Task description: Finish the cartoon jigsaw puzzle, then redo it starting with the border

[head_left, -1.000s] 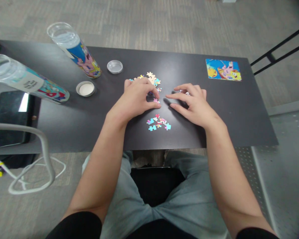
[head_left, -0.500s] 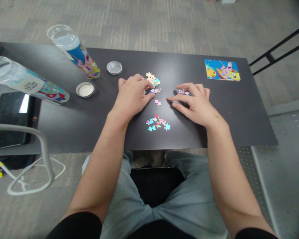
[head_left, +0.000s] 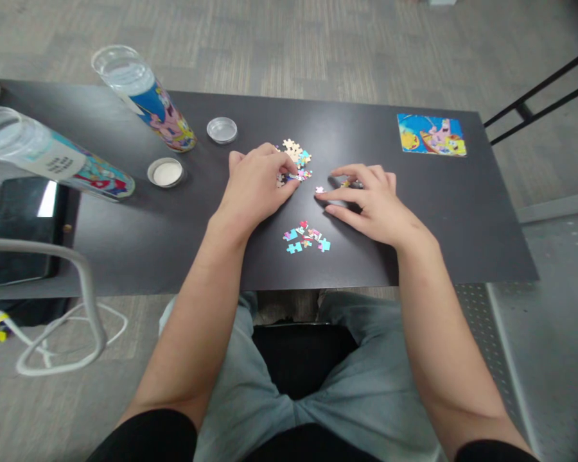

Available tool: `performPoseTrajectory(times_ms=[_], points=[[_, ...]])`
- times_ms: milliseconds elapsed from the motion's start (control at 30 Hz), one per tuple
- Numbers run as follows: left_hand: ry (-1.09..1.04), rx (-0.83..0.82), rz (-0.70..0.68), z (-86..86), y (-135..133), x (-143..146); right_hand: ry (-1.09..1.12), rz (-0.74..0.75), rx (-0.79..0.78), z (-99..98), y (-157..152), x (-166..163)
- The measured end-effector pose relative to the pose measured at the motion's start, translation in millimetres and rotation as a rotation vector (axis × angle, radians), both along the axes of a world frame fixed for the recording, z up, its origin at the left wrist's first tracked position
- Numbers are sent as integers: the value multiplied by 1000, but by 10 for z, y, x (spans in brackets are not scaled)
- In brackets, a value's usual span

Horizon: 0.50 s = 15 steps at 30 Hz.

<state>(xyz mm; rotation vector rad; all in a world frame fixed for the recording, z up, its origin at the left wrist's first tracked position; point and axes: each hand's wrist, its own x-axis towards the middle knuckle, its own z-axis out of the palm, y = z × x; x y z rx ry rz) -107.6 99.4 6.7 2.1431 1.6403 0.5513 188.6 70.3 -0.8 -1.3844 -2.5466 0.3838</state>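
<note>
My left hand [head_left: 257,179] rests on the table, its curved thumb and index finger apart at the near-left edge of a heap of jigsaw pieces [head_left: 293,152]. Some pieces lie between those fingertips, partly hidden. Spread fingers mark my right hand [head_left: 368,199], to the right of the heap. Its index fingertip is at a small pink jigsaw piece [head_left: 319,190]; whether it presses on it I cannot tell. More pieces [head_left: 351,184] show partly beneath the right fingers. Closer to me lies a loose group of blue, red and pink pieces [head_left: 307,237].
A picture card [head_left: 432,135] lies at the table's far right. On the left stand two clear tubes with cartoon wraps [head_left: 161,115] [head_left: 91,170], near a clear lid [head_left: 222,130] and a white-centred lid [head_left: 166,172]. A black tablet [head_left: 24,231] and white cable [head_left: 89,301] are further left.
My right hand has shifted slightly left. The pink piece that lay between the hands now appears further right, at the right index fingertip. My left hand has barely moved.
</note>
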Motion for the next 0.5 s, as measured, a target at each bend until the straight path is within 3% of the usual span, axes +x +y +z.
performPoseTrajectory(times_ms=[200,500], points=[[1,11,24,18,-7,-15,11,-150,54,-27,49,220],[5,-8,-14,10,5,12,-19,-84,30,-76,27,-351]])
